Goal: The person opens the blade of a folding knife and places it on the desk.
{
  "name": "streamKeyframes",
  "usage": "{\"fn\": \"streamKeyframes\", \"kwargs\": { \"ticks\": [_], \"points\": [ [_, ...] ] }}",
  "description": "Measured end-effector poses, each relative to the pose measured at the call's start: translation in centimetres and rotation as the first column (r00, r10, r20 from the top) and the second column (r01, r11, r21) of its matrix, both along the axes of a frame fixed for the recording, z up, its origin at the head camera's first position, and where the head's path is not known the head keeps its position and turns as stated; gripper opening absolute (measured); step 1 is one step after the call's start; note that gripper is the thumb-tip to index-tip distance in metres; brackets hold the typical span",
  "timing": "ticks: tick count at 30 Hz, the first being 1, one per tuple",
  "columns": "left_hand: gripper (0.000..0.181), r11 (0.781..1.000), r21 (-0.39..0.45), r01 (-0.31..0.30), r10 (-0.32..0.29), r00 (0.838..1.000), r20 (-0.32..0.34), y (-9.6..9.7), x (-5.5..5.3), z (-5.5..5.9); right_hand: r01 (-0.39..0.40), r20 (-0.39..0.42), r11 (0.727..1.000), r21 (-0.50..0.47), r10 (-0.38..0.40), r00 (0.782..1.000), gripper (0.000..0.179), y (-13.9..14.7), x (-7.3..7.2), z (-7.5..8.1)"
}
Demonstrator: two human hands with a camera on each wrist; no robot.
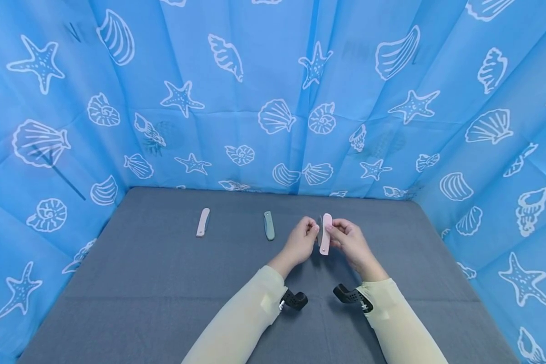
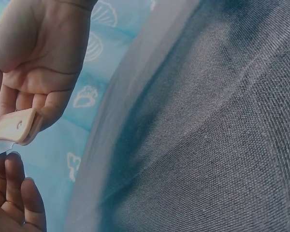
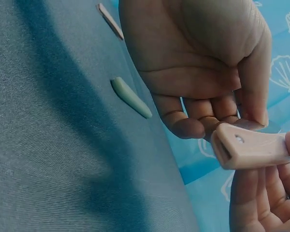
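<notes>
A pink-handled folding knife (image 1: pixel 326 235) is held up over the grey cloth, its blade (image 1: pixel 320 225) partly swung out on the left side. My right hand (image 1: pixel 351 246) grips the handle between thumb and fingers. With thumb and fingertips, my left hand (image 1: pixel 300 241) pinches the blade. The right wrist view shows the handle's slotted, riveted end (image 3: pixel 232 145) and the left fingers close to the blade. In the left wrist view, part of the knife (image 2: pixel 14 126) shows at the left edge, between both hands.
A green folding knife (image 1: pixel 269 227) lies on the grey cloth (image 1: pixel 164 273) left of my hands. Farther left lies another pink folding knife (image 1: pixel 202 223). Blue curtains (image 1: pixel 273 101) with white shells and starfish stand behind and at both sides.
</notes>
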State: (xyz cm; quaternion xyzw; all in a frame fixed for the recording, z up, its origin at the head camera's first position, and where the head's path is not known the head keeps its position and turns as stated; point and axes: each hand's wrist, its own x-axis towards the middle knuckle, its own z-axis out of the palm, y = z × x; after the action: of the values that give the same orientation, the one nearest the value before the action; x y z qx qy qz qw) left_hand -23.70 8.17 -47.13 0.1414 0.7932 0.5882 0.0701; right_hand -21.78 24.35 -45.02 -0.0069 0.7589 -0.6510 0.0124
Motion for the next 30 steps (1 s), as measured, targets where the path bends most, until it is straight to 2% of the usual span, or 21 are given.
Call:
{"fn": "streamKeyframes", "kwargs": {
  "ticks": [6, 11, 19, 26, 30],
  "points": [
    [0.015, 1.000, 0.023, -0.004, 0.005, 1.000, -0.013, -0.1, 0.1, -0.1, 0.023, -0.028, 0.999, -0.048, -0.025, 0.999, 0.028, -0.3, 0.1, -0.2],
    [0.013, 0.996, 0.085, -0.032, 0.036, 0.999, -0.041, -0.1, 0.0, -0.2, 0.068, -0.039, 0.991, -0.116, -0.073, 0.997, 0.027, -0.6, 0.1, -0.2],
    [0.013, 0.986, 0.134, -0.103, 0.107, 0.994, -0.020, -0.3, -0.4, -0.6, 0.173, -0.040, 0.953, -0.249, -0.189, 0.981, 0.017, -0.9, -0.1, -0.5],
    [0.016, 0.974, 0.170, -0.148, 0.152, 0.988, -0.007, -0.6, -0.3, -0.7, 0.190, -0.039, 0.920, -0.344, -0.216, 0.976, 0.011, -1.1, -0.1, -0.8],
    [0.015, 0.971, 0.197, -0.133, 0.137, 0.991, -0.006, -0.9, -0.4, -0.9, 0.184, -0.039, 0.918, -0.352, -0.211, 0.977, 0.008, -1.1, -0.1, -0.8]
  ]
}}
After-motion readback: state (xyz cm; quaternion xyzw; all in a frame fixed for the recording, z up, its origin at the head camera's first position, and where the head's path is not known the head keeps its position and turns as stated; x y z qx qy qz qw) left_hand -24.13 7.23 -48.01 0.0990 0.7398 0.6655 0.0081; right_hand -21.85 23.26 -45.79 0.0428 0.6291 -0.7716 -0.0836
